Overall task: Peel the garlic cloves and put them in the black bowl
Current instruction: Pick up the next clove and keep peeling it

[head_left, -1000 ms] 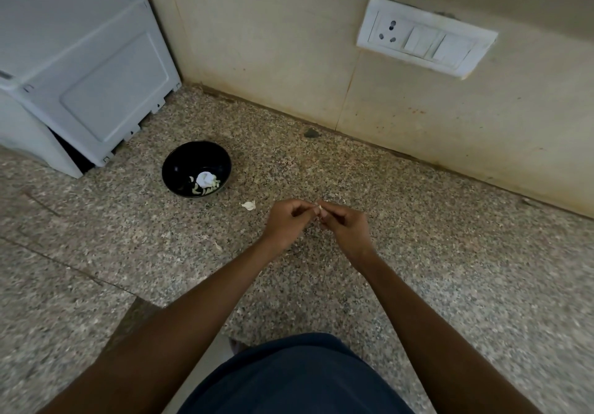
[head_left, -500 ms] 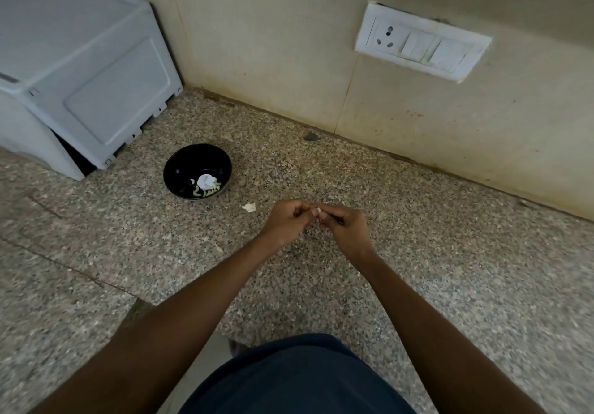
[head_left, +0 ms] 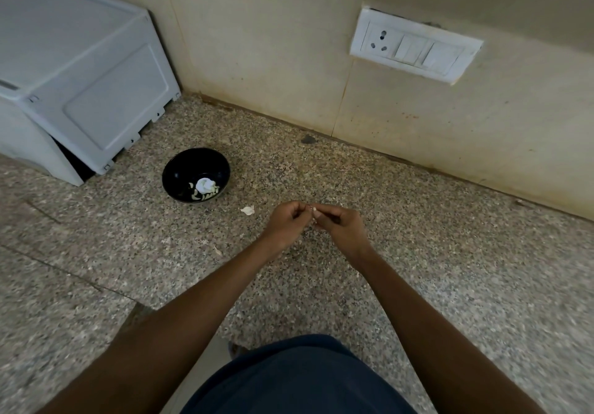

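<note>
Both hands meet over the granite counter (head_left: 450, 285), fingertips together around one small garlic clove (head_left: 315, 209). Left hand (head_left: 287, 222) has its fingers curled in, pinching the clove from its side, and the right hand (head_left: 340, 225) is curled the same way, pinching from the other. Only a tiny pale bit of the clove shows between them, so I can't tell how much skin is on it.

Holding it up off the counter makes sense to me: one hand probably steadies it while the other's nails pick at the skin, though which does which is too small to see. Both forearms angle inward from the body, wrists fairly straight, knuckles up.

Black bowl (head_left: 180, 164) sits up and to the left of the left hand, near but apart, probably within easy reach for dropping cloves in. It already holds some pale pieces (head_left: 205, 187). A white scrap (head_left: 247, 210), maybe peel or another clove, lies on the counter just left of the left hand, between it and the bowl.
</note>
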